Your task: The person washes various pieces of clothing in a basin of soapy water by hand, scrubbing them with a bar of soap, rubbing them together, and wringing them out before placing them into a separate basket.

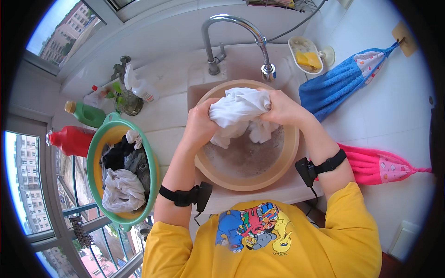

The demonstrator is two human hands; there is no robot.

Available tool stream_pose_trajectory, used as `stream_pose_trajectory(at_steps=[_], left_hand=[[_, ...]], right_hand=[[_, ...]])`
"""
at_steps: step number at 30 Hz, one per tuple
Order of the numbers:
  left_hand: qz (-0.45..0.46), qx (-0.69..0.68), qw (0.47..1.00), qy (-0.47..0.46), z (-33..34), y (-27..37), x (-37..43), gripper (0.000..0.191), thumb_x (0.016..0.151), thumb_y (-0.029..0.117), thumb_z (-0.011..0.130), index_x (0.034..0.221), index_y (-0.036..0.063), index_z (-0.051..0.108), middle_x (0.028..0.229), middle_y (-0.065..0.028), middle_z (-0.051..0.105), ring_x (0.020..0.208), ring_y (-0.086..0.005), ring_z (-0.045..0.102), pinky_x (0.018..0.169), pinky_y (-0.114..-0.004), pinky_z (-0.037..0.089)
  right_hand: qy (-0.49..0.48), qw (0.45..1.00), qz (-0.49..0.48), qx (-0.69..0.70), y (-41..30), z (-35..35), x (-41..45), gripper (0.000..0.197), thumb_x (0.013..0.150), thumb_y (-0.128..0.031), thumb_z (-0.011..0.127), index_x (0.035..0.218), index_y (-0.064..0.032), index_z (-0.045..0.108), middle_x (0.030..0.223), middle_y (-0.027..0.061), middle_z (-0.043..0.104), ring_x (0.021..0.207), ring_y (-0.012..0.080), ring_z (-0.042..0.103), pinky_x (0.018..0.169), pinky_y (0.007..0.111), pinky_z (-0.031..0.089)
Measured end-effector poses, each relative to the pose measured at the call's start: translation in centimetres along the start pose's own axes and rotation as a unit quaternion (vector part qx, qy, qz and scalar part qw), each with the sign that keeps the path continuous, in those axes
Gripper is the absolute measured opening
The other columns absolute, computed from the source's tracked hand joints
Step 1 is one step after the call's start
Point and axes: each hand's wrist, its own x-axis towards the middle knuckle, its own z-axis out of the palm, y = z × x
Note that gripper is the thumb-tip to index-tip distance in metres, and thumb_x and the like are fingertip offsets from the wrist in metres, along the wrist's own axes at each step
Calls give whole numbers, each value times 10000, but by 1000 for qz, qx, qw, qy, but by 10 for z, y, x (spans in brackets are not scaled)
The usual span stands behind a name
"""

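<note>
Between my two hands is a bunched white cloth (pixel 240 106), raised over a tan plastic basin (pixel 293 153) that sits in the sink (pixel 250 66). My left hand (pixel 203 123) grips the cloth's left side, and my right hand (pixel 281 106) grips its right side. Lower folds of the cloth hang down toward the murky, sudsy water (pixel 250 158); whether they dip into it is hard to tell. A chrome gooseneck faucet (pixel 236 19) arches above the basin's far rim.
At left, a green-rimmed basin (pixel 153 187) holds dark and white clothes (pixel 123 191). Near it stand a red bottle (pixel 74 140), a green bottle (pixel 88 113), a glass plant jar (pixel 130 104) and a spray bottle (pixel 140 87). Right: soap dish (pixel 295 43), blue towel (pixel 330 87), pink towel (pixel 368 165).
</note>
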Motion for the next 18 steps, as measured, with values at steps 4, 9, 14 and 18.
stream_pose_trajectory(at_steps=[4, 9, 14, 18], left_hand=[[14, 61, 998, 23, 18, -37, -1, 363, 656, 25, 653, 1018, 16, 631, 921, -149, 659, 861, -311, 627, 769, -351, 490], [4, 316, 949, -11, 48, -57, -5, 372, 680, 55, 639, 1045, 85, 575, 1050, -109, 580, 1038, -300, 538, 869, -470, 400], [12, 341, 930, -135, 94, -114, -9, 616, 698, 109, 678, 1256, 166, 422, 1255, -122, 463, 1223, -293, 393, 968, -653, 249], [-86, 394, 876, -266, 111, -117, -11, 1037, 557, 219, 803, 1412, 269, 219, 1424, -150, 285, 1332, -345, 225, 979, -690, 194]], right_hand=[[4, 989, 45, -142, 8, 3, 1, 480, 652, -1, 636, 1122, -32, 542, 1035, 165, 622, 979, 291, 596, 846, 334, 457], [46, 964, 38, -261, 58, 32, 1, 520, 667, 11, 607, 1166, -70, 487, 1039, 174, 587, 1010, 357, 541, 863, 426, 435], [6, 908, 38, -417, 143, 85, 2, 477, 713, -75, 608, 1173, -104, 485, 1011, 161, 586, 1005, 320, 565, 828, 455, 425], [-81, 871, 104, -473, 155, 106, -8, 729, 760, -124, 597, 1406, -145, 262, 1316, 217, 410, 1237, 372, 394, 932, 510, 353]])
